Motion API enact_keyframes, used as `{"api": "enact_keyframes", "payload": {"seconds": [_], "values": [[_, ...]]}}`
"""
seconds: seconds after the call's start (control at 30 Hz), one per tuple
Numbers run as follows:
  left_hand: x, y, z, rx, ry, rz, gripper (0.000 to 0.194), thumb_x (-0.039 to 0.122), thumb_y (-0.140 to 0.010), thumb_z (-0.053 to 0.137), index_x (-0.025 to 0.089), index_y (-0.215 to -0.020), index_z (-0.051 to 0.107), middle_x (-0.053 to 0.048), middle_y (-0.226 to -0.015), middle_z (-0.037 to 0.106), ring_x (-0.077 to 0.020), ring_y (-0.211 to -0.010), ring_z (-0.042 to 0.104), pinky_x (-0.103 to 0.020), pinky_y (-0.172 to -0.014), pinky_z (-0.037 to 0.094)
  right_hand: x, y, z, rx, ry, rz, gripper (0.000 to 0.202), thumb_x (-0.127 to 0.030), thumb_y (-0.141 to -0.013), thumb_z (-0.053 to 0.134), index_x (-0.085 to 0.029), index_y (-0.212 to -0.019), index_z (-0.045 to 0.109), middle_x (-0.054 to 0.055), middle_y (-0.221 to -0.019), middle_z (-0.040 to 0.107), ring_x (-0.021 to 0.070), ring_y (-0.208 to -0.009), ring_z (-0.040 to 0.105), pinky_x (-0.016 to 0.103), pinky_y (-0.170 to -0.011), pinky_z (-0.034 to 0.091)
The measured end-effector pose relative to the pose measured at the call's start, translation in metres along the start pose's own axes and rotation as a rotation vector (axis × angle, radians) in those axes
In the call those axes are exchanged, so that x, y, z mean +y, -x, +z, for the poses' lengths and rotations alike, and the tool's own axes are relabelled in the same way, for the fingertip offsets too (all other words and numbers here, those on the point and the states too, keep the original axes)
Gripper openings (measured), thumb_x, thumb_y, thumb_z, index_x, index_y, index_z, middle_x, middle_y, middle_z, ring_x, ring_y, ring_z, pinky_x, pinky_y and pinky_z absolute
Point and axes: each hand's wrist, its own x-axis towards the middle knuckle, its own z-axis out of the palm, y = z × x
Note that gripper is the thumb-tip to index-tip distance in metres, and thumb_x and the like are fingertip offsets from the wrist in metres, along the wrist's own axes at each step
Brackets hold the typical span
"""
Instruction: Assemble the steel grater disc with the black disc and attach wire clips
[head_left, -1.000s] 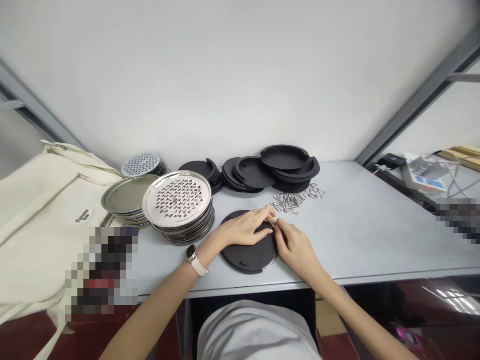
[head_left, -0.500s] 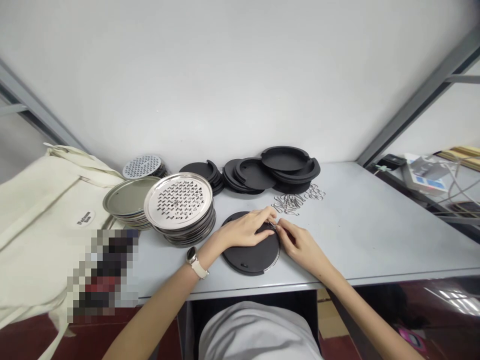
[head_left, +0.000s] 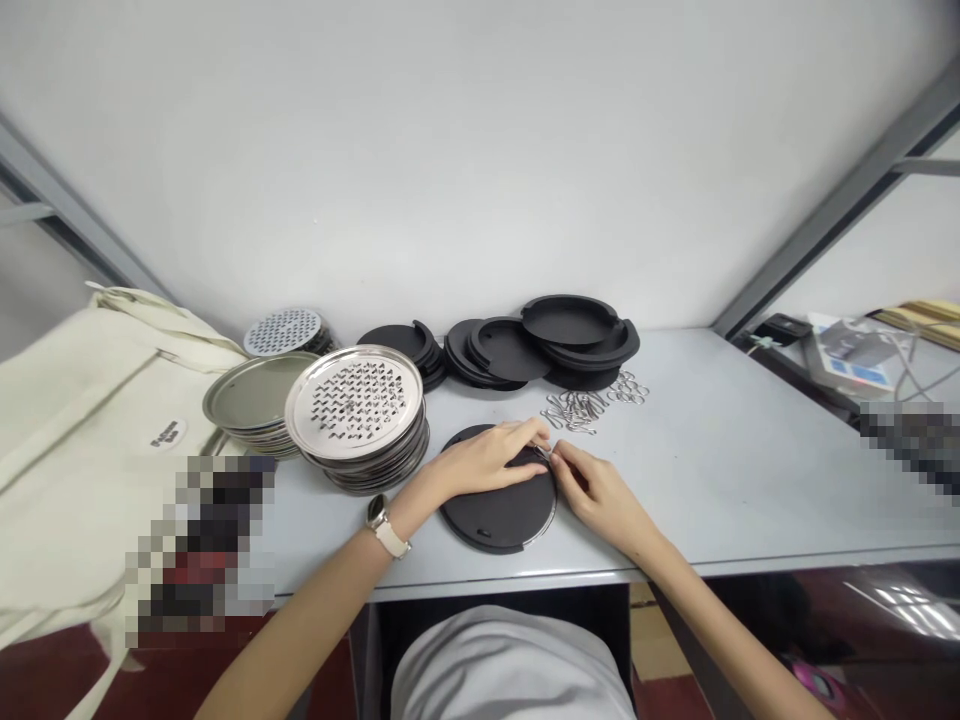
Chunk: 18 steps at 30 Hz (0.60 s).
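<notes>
Barely a shift! | left hand (head_left: 489, 462) on black disc (head_left: 504, 512) near counter's (head_left: 735, 470) front edge, grip unclear | right hand (head_left: 602, 495) pinching clip (head_left: 542, 453) | looks unfinished

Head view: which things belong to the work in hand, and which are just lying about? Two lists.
Probably in the job:
black disc, under the left hand
loose metal clips
perforated metal discs
stacked black pieces

Apparently just lying about:
cream bag
box at right

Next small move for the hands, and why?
Probably a gentle right-hand nudge on the small metal piece at the black disc's edge, left hand steadying: both hands' fingertips meet there, and the left lies across the disc. Fingers partly hide the piece.
</notes>
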Motion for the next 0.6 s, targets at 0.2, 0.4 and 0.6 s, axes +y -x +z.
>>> {"api": "enact_keyframes", "payload": {"seconds": [0.2, 0.4, 0.6], "values": [[0.0021, 0.0008, -0.0014, 0.002, -0.016, 0.003, 0.032, 0.022, -0.088, 0.056, 0.022, -0.118, 0.045, -0.008, -0.117, 0.059, -0.0210, -0.110, 0.057, -0.035, -0.094, 0.044, 0.0011, 0.0001, 0.0003, -0.001, -0.008, 0.001, 0.025, -0.028, -0.096, 0.034, -0.023, -0.072, 0.040, -0.001, -0.063, 0.052, 0.0155, -0.056, 0.050, 0.025, -0.053, 0.038], [0.0043, 0.0016, -0.0024, 0.006, -0.079, 0.008, 0.029, 0.023, -0.089, 0.055, 0.022, -0.117, 0.046, -0.007, -0.116, 0.059, -0.0213, -0.111, 0.055, -0.034, -0.096, 0.042, 0.0007, -0.0001, 0.0001, -0.011, -0.029, 0.002, 0.027, -0.030, -0.096, 0.035, -0.023, -0.070, 0.037, -0.002, -0.062, 0.050, 0.0147, -0.055, 0.048, 0.025, -0.052, 0.036], [0.0057, 0.0022, -0.0030, -0.003, -0.141, 0.014, 0.027, 0.024, -0.090, 0.054, 0.021, -0.116, 0.046, -0.008, -0.115, 0.058, -0.0221, -0.111, 0.055, -0.035, -0.095, 0.042, 0.0002, 0.0002, 0.0003, -0.022, -0.040, 0.014, 0.026, -0.032, -0.096, 0.036, -0.023, -0.072, 0.038, -0.003, -0.059, 0.045, 0.0145, -0.054, 0.046, 0.024, -0.052, 0.035]]}}
